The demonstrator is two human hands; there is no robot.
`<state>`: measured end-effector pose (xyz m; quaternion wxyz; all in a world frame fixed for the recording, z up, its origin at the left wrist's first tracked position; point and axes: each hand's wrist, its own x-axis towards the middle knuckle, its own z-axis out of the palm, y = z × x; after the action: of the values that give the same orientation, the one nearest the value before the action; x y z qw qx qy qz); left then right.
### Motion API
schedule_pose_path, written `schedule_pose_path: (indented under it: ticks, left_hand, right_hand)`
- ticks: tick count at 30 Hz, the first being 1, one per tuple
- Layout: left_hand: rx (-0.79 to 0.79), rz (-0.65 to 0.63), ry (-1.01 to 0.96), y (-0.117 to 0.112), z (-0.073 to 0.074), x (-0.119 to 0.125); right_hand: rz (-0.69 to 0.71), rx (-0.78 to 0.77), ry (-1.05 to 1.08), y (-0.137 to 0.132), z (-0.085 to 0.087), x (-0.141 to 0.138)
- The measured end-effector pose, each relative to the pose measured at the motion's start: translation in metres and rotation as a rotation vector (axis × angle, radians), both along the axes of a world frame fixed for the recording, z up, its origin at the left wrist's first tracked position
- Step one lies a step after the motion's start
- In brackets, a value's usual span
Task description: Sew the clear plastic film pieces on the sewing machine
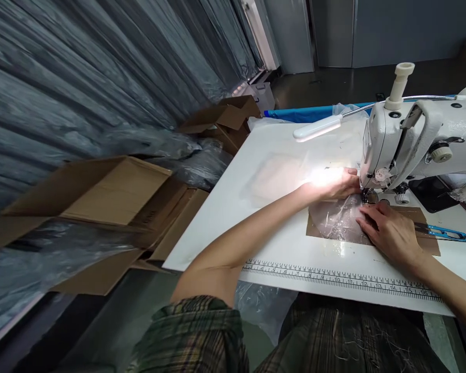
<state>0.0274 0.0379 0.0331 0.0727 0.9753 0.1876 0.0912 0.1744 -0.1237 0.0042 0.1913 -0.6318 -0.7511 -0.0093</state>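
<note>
My left hand (336, 184) lies in the lamp's glare just left of the needle of a white sewing machine (411, 140), fingers pressed on a clear plastic piece (336, 220). My right hand (388, 230) rests flat on the same clear piece, fingers stretched toward the presser foot (367, 197). The plastic lies over a brown patch (427, 243) on the white table (233, 207).
Blue thread snips (445, 234) lie right of my right hand. A printed ruler (334, 280) runs along the table's front edge. A lamp (318, 128) hangs over the work. Open cardboard boxes (101, 191) and plastic sheeting stand at the left. A black phone (431, 192) sits behind the machine.
</note>
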Motion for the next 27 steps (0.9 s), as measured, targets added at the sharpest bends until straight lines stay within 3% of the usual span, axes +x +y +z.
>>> schedule_pose_path:
  ticks: [4, 6, 8, 9, 12, 14, 18, 21, 24, 27]
  left_hand:
    - [0.223, 0.046, -0.015, -0.010, -0.005, -0.014]
    - [0.251, -0.096, -0.084, -0.025, -0.006, -0.029]
    - [0.256, -0.374, -0.151, -0.043, -0.008, -0.043]
    - [0.272, -0.453, -0.140, -0.051, -0.009, -0.048]
    - [0.356, -0.518, -0.077, -0.063, -0.016, -0.053]
    - [0.336, -0.451, -0.076, -0.062, -0.023, -0.049]
    - [0.086, -0.173, -0.218, -0.055, -0.030, -0.036]
    - [-0.087, -0.018, -0.338, -0.056, -0.029, -0.031]
    - [-0.210, 0.070, -0.385, -0.061, -0.026, -0.029]
    - [-0.204, 0.080, -0.382, -0.063, -0.026, -0.030]
  right_hand:
    - [0.043, 0.026, -0.003, 0.003, -0.006, 0.008]
    - [0.064, -0.019, 0.016, 0.005, -0.005, 0.013]
    - [0.088, -0.077, 0.028, 0.008, -0.005, 0.019]
    - [0.099, -0.101, 0.031, 0.009, -0.005, 0.021]
    - [0.114, -0.130, 0.034, 0.013, -0.005, 0.025]
    - [0.117, -0.131, 0.035, 0.015, -0.004, 0.026]
    - [0.139, -0.153, 0.066, 0.018, 0.000, 0.030]
    - [0.189, -0.134, 0.216, 0.014, 0.003, 0.032]
    - [0.253, -0.026, 0.312, 0.003, 0.002, 0.028]
    - [0.298, 0.021, 0.155, -0.007, 0.000, 0.021]
